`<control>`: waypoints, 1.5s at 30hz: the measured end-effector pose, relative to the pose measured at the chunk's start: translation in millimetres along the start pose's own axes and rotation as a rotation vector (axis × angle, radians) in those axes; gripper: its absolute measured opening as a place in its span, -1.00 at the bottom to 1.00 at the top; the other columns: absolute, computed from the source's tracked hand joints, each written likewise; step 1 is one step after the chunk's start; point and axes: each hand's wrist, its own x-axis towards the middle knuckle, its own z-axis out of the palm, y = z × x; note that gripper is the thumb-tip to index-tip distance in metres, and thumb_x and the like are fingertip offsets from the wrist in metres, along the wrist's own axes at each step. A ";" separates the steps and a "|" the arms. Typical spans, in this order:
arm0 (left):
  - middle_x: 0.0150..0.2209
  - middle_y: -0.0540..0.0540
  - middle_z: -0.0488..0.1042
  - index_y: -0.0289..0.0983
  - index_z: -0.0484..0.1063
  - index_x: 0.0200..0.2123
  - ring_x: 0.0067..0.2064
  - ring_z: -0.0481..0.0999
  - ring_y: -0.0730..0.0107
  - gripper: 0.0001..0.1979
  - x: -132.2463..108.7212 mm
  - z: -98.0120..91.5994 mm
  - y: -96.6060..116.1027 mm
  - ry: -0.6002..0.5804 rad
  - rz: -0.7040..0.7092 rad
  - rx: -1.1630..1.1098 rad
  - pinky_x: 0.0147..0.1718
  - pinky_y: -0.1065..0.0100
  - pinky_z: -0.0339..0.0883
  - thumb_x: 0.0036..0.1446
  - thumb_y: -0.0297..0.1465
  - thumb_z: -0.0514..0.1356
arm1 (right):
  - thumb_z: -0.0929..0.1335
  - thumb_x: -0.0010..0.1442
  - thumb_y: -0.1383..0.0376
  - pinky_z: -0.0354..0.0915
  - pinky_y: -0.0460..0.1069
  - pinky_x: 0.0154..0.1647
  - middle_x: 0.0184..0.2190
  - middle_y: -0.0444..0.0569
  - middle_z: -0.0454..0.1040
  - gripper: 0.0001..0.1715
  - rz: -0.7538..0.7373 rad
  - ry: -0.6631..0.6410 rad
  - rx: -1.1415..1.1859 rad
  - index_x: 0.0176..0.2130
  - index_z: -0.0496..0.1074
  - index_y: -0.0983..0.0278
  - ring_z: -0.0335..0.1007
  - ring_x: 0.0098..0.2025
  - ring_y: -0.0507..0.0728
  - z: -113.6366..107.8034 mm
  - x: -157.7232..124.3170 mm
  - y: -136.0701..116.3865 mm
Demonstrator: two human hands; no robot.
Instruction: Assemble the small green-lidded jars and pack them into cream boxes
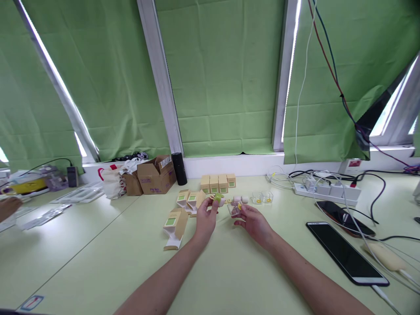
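My left hand (207, 215) is closed on a small green and white item (219, 199), whose exact kind is too small to tell. My right hand (254, 222) grips a small clear plastic cup (234, 209) with a yellow spot, close beside the left hand. Just beyond them lie small white cylinders (244, 199). Two more clear cups (262, 197) with yellow inside stand to the right. Left of my left hand are opened small cardboard boxes (175, 222) with green labels. Closed boxes (214, 183) of the same kind stand in a row behind.
A power strip (326, 194) with chargers and tangled cables lies at the right, near two phones (346, 251). A brown carton (157, 176) and a black cylinder (179, 169) stand at the back left. Another person's hand (9, 207) shows at the far left edge.
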 end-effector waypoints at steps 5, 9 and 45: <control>-0.19 -0.16 0.58 -0.29 0.52 -0.19 -0.16 0.54 0.25 -0.49 -1.4 0.5 1.6 -0.011 -0.004 -0.001 -0.29 0.34 0.47 0.17 0.08 0.28 | 0.58 -0.02 -0.04 0.42 0.06 -0.29 -0.31 0.02 0.59 -0.51 0.035 -0.006 0.091 -0.20 0.61 0.24 0.53 -0.26 0.21 1.8 -2.7 1.3; -0.20 -0.16 0.58 -0.29 0.52 -0.21 -0.16 0.54 0.24 -0.48 -1.9 0.9 2.4 -0.021 -0.012 -0.011 -0.29 0.34 0.46 0.16 0.09 0.28 | 0.59 -0.03 0.00 0.44 0.07 -0.27 -0.29 0.00 0.58 -0.48 0.020 -0.018 0.086 -0.14 0.62 0.23 0.52 -0.27 0.18 4.4 -4.8 -3.1; -0.17 -0.20 0.59 -0.30 0.53 -0.14 -0.17 0.57 0.22 -0.45 -7.2 3.9 0.5 -0.168 -0.025 -0.017 -0.27 0.33 0.44 0.13 0.09 0.31 | 0.67 -0.14 0.02 0.55 0.09 -0.23 -0.08 -0.01 0.55 -0.34 -0.084 0.038 -0.157 -0.09 0.55 0.19 0.53 -0.18 0.16 4.5 -2.6 4.9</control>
